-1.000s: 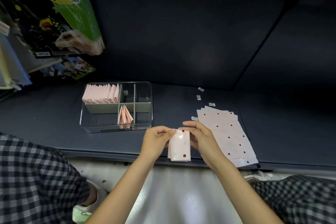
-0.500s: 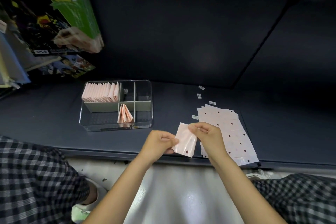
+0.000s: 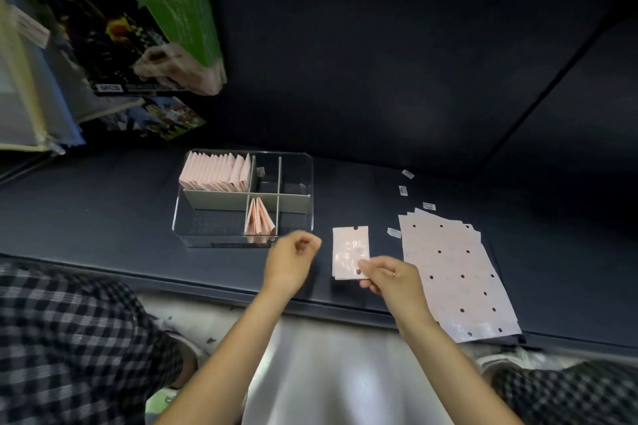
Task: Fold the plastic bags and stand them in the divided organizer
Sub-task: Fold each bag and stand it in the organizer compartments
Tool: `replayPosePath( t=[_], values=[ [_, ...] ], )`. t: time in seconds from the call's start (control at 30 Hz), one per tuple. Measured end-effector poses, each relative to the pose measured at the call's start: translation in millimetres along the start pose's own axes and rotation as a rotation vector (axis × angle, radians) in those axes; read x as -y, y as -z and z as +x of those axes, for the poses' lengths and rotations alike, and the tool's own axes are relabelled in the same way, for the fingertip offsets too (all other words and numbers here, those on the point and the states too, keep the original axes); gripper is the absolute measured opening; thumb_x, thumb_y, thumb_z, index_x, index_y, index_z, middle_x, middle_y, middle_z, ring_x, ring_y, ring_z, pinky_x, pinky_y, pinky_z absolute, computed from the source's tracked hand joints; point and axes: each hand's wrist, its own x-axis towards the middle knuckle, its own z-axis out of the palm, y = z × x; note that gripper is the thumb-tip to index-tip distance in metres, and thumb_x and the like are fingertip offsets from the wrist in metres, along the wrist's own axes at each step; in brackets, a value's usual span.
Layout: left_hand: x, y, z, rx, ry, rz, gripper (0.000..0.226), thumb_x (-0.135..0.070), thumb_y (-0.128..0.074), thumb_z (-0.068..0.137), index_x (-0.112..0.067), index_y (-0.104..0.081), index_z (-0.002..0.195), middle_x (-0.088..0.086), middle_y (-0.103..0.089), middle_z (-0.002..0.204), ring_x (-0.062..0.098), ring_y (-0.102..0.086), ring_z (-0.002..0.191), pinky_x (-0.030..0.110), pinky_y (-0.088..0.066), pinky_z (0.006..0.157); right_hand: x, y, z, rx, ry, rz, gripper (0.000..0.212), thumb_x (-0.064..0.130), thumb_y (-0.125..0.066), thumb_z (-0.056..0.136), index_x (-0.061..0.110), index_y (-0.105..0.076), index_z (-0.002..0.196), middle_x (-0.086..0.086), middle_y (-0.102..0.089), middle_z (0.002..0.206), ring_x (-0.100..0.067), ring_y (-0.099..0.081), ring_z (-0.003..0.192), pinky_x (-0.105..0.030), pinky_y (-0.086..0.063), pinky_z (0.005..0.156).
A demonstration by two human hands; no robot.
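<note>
I see my right hand pinching the near corner of a folded bag that lies flat on the dark shelf, just left of that hand. My left hand hovers loosely curled, holding nothing, just left of the bag. The clear divided organizer sits just beyond it, folded bags standing inside. The unfolded stack lies right of my right hand.
</note>
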Motion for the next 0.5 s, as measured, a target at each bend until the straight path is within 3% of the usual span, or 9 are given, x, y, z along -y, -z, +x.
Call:
replayPosePath(
  t=[0.13,0.23,0.37,0.5],
  values=[
    [17.4,28.0,37.5,-0.26,-0.238,0.643,0.026,-0.032,-0.05,0.095,-0.02,-0.063,0.113,0.006,-0.052,0.119,0.025,-0.043,0.108,0.039,-0.042,0.09,-1.1,-13.9,6.4,-0.015,0.049,-0.059,0.009,0.018,-0.068,0.085,0.022,-0.068,0.077,0.007,-0.071,0.064,-0.004,-0.063,0.054,-0.016,-0.048,0.059],
    [31.6,43.5,61.7,-0.239,-0.269,0.904,0.032,-0.038,-0.041,0.097,-0.022,-0.059,0.119,0.008,-0.047,0.119,0.026,-0.04,0.107,0.038,-0.038,0.088,1.0,-28.5,13.7,0.006,0.09,-0.103,0.012,0.017,-0.069,0.084,0.022,-0.067,0.073,0.008,-0.07,0.063,-0.005,-0.061,0.054,-0.016,-0.047,0.059],
    [48.4,57.2,82.2,-0.173,-0.271,1.04,0.036,-0.043,-0.035,0.098,-0.023,-0.06,0.116,0.007,-0.045,0.113,0.026,-0.039,0.104,0.037,-0.034,0.085,12.3,-54.5,30.5,0.018,0.152,-0.151,0.014,0.016,-0.069,0.084,0.023,-0.068,0.072,0.008,-0.07,0.064,-0.002,-0.06,0.052,-0.01,-0.046,0.056],
    [60.9,63.5,84.9,-0.284,-0.223,0.946,0.033,-0.04,-0.038,0.098,-0.02,-0.064,0.106,0.007,-0.044,0.104,0.026,-0.039,0.095,0.038,-0.035,0.079,28.0,-90.3,53.0,0.013,0.216,-0.225,0.015,0.015,-0.069,0.083,0.021,-0.066,0.07,0.007,-0.068,0.06,-0.003,-0.059,0.051,-0.015,-0.048,0.06]
  ],
)
